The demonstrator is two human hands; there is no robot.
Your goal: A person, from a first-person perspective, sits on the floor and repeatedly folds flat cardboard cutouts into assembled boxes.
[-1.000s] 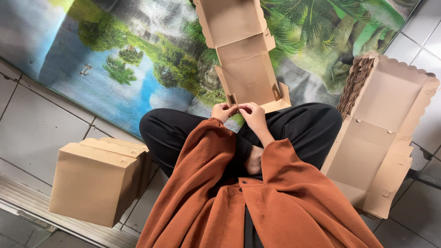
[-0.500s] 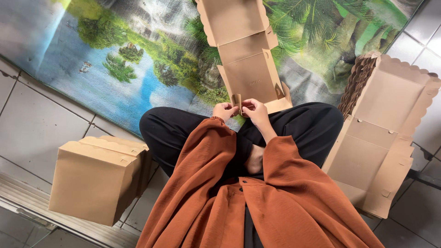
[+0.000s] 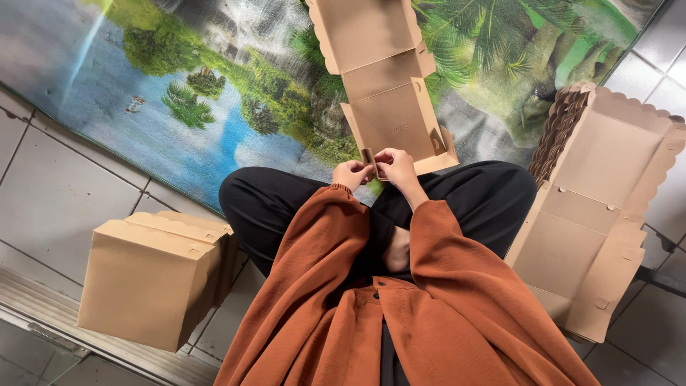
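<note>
Above the crossed legs, left hand (image 3: pixel 351 174) and right hand (image 3: pixel 395 166) pinch the near flap (image 3: pixel 370 157) of the flat carton (image 3: pixel 389 114), which extends away from them.

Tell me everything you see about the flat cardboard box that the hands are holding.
The cardboard box is plain brown, unfolded, lying open on the landscape-printed mat. Its panels are creased, with side flaps and a scalloped far edge. At its near corner, the left hand and right hand pinch a small flap upward.
</note>
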